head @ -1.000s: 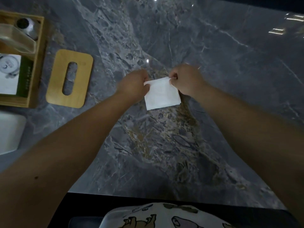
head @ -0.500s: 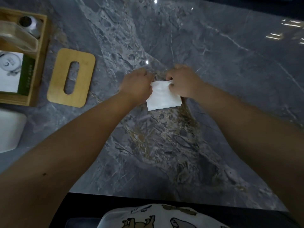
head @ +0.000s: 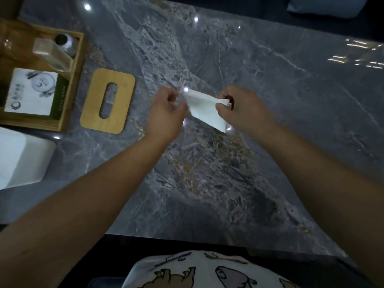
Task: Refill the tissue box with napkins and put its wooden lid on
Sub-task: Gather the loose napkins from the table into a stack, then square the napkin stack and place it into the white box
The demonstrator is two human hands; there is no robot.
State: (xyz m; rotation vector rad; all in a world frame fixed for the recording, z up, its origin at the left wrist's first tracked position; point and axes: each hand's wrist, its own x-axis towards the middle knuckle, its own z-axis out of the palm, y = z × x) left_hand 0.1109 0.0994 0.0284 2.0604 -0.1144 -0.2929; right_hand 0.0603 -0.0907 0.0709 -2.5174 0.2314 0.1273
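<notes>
I hold a folded white napkin [head: 205,110] above the grey marble table, tilted down to the right. My right hand [head: 243,111] pinches its right end. My left hand [head: 166,115] is curled at its left edge and slightly blurred, with the fingertips on the paper. The wooden lid [head: 118,96], rounded with an oval slot, lies flat on the table to the left of my hands. The white tissue box [head: 22,161] stands at the left edge, below the lid, and its inside is hard to make out.
A wooden tray [head: 72,88] at the far left holds a clear container [head: 52,55], a dark-capped bottle [head: 66,42] and a white and green packet [head: 31,92]. The table's near edge [head: 187,240] runs just above my patterned shirt.
My hands have drawn apart. The napkin, held squarer between them before, is now stretched out and tilted down to the right. The camera has also shifted.
</notes>
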